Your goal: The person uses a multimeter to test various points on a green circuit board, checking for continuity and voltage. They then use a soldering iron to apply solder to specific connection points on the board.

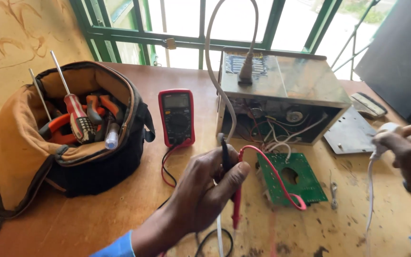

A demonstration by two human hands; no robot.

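Testing step, I judge: left hand [205, 188] clamped on both meter probes [231, 185], right hand [407, 145] closed round the white plug [387, 129], whose pins the probe tips must meet

Repair workshop: tool bag [48, 138], multimeter [177, 116], opened device [281, 100].

bright daylight from the green-framed window [224, 28], panes blown out white, soft shadows on the wooden table [120, 209], mild wide-angle edge stretch, sharp focus

Red multimeter [176, 117], green circuit board [295, 177] (tan tool bag [48, 138])
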